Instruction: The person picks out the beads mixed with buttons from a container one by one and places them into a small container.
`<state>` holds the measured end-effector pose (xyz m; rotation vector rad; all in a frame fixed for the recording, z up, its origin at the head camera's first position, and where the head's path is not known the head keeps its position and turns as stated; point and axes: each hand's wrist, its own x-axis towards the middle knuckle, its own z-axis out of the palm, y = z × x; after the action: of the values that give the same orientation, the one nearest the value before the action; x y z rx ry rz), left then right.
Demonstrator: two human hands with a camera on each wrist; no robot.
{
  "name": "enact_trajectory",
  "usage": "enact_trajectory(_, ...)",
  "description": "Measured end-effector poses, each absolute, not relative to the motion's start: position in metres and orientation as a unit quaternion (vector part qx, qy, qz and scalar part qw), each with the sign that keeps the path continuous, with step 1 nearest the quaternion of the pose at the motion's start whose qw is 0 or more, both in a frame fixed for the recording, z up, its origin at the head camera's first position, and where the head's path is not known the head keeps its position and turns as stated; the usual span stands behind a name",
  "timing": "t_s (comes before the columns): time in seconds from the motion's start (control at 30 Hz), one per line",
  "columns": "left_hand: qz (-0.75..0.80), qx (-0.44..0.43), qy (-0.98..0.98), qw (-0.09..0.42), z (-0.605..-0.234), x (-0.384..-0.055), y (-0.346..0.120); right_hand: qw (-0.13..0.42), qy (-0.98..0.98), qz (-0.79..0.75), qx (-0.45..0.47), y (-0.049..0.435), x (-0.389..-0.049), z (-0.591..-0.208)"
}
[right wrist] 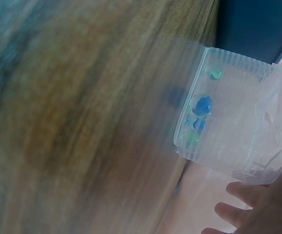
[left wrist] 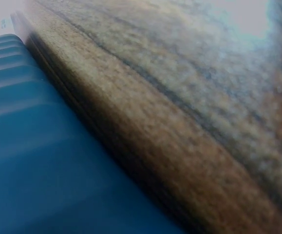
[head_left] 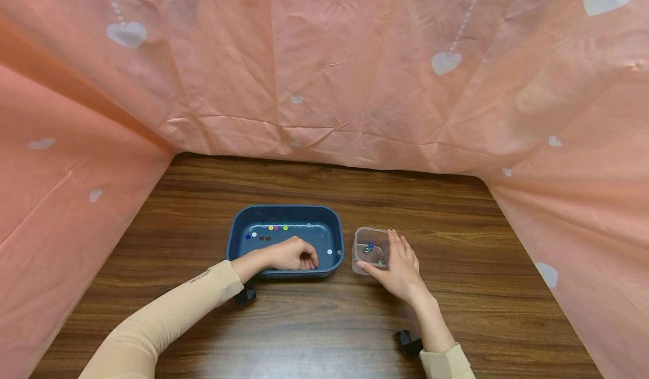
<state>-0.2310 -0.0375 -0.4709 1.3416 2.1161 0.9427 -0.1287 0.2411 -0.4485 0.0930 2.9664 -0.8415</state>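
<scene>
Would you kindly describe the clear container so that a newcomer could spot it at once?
On the wooden table sits a blue basin. Just right of it, at the person's right hand, stands the container. Unlike the opaque basin, it is small and see-through.

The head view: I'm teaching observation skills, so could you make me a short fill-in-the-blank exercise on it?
1. The person's ____ hand reaches into the blue tub.
2. As the person sees it, the clear container touched by the other hand stands to the ____ of the tub.
3. The container holds small green and ____ pieces.
4. The hearts on the pink curtain are ____.

Missing words: left; right; blue; white.
</scene>
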Motion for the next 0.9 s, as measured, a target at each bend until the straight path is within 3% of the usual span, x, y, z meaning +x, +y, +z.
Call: enact_trajectory(0.9,0.379,0.466,0.762,0.242,-0.4699,-0.2339,-0.0366,0.032,0.961,-0.273,0.031,0.2412,-0.1292,-0.4479)
